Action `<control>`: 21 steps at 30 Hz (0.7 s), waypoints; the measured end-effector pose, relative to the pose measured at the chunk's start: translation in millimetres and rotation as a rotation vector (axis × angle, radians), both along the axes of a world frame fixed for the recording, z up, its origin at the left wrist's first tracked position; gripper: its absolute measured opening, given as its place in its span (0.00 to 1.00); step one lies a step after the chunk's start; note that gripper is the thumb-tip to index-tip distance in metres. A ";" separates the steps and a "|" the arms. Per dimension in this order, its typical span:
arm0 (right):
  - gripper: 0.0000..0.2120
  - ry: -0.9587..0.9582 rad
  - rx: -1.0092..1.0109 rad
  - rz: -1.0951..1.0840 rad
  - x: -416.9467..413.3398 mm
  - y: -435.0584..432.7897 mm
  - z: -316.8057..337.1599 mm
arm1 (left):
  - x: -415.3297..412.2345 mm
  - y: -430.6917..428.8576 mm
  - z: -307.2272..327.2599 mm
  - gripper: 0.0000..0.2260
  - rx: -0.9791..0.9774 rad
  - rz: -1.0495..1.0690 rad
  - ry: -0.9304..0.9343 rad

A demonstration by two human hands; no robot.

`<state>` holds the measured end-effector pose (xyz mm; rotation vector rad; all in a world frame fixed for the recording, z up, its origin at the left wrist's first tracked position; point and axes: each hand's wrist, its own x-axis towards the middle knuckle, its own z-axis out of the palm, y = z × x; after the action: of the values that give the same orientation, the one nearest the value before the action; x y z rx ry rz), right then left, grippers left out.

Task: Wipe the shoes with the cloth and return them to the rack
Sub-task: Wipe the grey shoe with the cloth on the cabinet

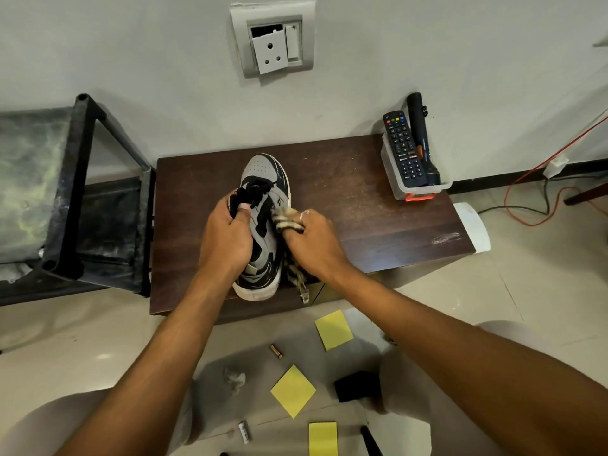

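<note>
While left hand (227, 235) is gripping the shoe (263, 225) steady at frame centre, right hand (312, 240) is clenching the cloth (289, 222), rubbing its side.

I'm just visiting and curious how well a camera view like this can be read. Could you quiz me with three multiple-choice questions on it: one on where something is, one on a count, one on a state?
1. Where does the grey, black and white sneaker rest?
A. On the dark brown wooden table
B. On the black metal rack
C. On the tiled floor

2. How many yellow square sticky notes lie on the floor?
A. One
B. Three
C. Five

3. What is the right hand doing?
A. Hanging open and empty
B. Pressing the striped cloth to the sneaker's side
C. Holding the black remote control

Answers:
1 A, its sole sits on the tabletop.
2 B, three notes show.
3 B, its fingers are closed on the cloth, while the left hand grips the sneaker's collar.
</note>
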<state>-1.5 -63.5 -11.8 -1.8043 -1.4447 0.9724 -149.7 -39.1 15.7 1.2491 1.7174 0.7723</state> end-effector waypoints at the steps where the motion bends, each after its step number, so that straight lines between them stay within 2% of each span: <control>1: 0.09 0.042 -0.047 0.024 2.8 -6.4 4.8 | 0.6 0.0 0.6 0.14 0.000 0.006 0.001; 3: 0.15 0.124 -0.121 0.034 9.6 -8.8 14.9 | 1.7 0.7 1.2 0.15 0.000 0.002 0.010; 5: 0.18 0.135 -0.061 -0.032 13.2 2.6 18.3 | 2.8 0.9 1.9 0.14 -0.002 -0.018 0.031; 7: 0.15 0.065 0.060 -0.094 10.3 19.1 15.5 | 1.6 1.4 0.7 0.15 -0.004 -0.036 0.038; 9: 0.10 0.028 0.073 -0.059 3.6 28.7 9.2 | -0.3 2.0 -1.7 0.14 0.002 -0.033 0.022; 12: 0.14 0.018 0.004 0.012 0.5 23.6 2.0 | -1.4 2.7 -1.6 0.14 -0.002 -0.013 0.023; 17: 0.11 0.192 -0.071 0.021 -5.3 -14.2 10.1 | 3.4 2.0 2.7 0.15 0.012 0.025 0.034; 21: 0.16 0.275 -0.251 0.026 -6.9 -42.0 23.5 | 2.7 1.5 1.6 0.15 0.020 0.024 0.026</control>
<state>-8.3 -105.6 11.7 -1.7425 -1.2215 1.4072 -147.0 -37.5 17.2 1.2591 1.7526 0.7922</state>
